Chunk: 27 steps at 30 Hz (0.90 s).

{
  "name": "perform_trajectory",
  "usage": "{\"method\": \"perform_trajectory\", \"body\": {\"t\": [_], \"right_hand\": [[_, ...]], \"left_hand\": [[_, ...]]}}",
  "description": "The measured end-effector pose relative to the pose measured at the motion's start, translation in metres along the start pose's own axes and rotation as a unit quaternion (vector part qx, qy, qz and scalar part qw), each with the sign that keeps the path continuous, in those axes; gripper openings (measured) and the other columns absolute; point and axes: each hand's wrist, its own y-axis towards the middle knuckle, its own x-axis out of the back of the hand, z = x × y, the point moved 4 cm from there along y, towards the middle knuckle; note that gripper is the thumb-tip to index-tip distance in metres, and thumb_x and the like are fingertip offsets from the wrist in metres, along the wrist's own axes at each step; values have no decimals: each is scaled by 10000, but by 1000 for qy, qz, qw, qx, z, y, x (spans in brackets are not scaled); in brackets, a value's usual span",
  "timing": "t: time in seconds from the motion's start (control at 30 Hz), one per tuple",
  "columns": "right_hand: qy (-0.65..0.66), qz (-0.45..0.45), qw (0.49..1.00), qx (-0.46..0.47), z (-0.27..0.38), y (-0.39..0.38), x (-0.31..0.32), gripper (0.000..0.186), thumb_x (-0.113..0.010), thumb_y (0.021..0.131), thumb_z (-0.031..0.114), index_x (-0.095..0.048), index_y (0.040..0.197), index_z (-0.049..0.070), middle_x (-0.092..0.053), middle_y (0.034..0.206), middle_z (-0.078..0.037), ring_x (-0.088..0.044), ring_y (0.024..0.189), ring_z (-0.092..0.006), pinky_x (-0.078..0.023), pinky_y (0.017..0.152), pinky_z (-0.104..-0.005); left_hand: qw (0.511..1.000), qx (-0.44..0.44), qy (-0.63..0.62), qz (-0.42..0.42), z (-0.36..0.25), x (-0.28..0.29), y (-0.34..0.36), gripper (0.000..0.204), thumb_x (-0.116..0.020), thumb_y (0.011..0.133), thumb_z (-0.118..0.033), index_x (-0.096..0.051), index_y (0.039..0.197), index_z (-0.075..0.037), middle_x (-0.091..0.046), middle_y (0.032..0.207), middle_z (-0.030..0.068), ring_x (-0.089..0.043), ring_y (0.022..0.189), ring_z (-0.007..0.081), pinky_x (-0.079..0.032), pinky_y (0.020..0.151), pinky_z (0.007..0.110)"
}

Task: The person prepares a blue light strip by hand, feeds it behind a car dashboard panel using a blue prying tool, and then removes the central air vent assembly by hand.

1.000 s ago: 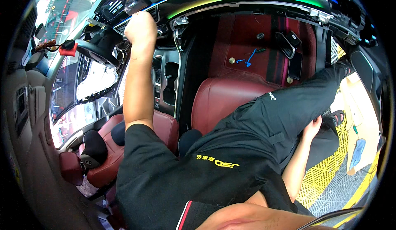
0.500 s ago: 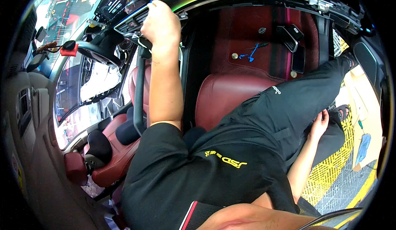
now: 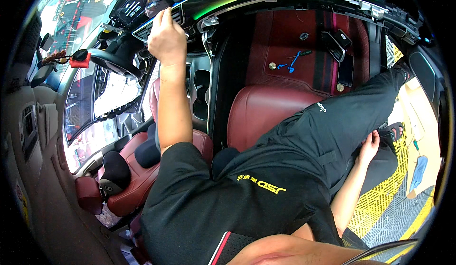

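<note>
My left hand [image 3: 166,41] is stretched out at the dashboard, in front of the centre air vent [image 3: 176,17] and just below the touchscreen [image 3: 138,3]. Its fingers point up, extended against the vent trim, and I see nothing held in them. The thumb side is partly hidden. Down at the right, my right hand [image 3: 370,146] hangs loosely beside my black-trousered leg [image 3: 327,122], fingers slightly bent and apart, with nothing visible in it.
Blue clips or cord [image 3: 293,64], a phone [image 3: 346,71], a black part [image 3: 334,46] and small round pieces lie on the red and black footwell mat [image 3: 280,32]. Cup holders [image 3: 201,86] show right of my left arm. The steering wheel [image 3: 116,61] stands far left.
My left hand has shifted left and down along the dash, its fingers going from curled to stretched out. The cup holders have come into view. My right hand stays by the leg.
</note>
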Motion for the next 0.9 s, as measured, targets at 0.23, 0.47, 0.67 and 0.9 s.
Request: {"method": "perform_trajectory", "body": {"t": [0.23,0.47,0.67,0.9], "right_hand": [[-26,-15,998,54,12,-9,-2,315,-677,989,163,-687,1268,17,-696,1205,-112,-618,1153,-216,-449,1067,-344],[4,-29,1000,1,25,-24,-9,285,-691,991,143,-689,1260,50,-621,1261,-97,-654,921,-143,-532,881,-305],[0,-10,1000,-23,30,-26,-8,277,-699,989,150,-693,1244,42,-643,1204,-80,-637,863,-132,-530,846,-297],[17,-23,999,-44,25,-27,-6,268,-683,999,154,-689,1241,40,-637,1174,-59,-612,843,-110,-521,845,-285]], "left_hand": [[995,3,68,73,30,-19,-6,322,-608,935,-137,-745,1225,-172,-741,1261,53,-745,1022,298,-620,798,423],[972,-125,-189,-63,-89,32,11,199,-698,965,-136,-738,1117,-12,-702,1173,126,-664,1088,340,-537,935,449],[903,-315,-275,-98,-244,70,56,310,-707,968,-180,-738,1274,-140,-602,1460,144,-550,1368,349,-382,1155,469],[888,-320,-319,-86,-294,67,76,346,-693,977,-265,-734,1318,-227,-525,1556,147,-450,1470,367,-262,1231,522]]}}
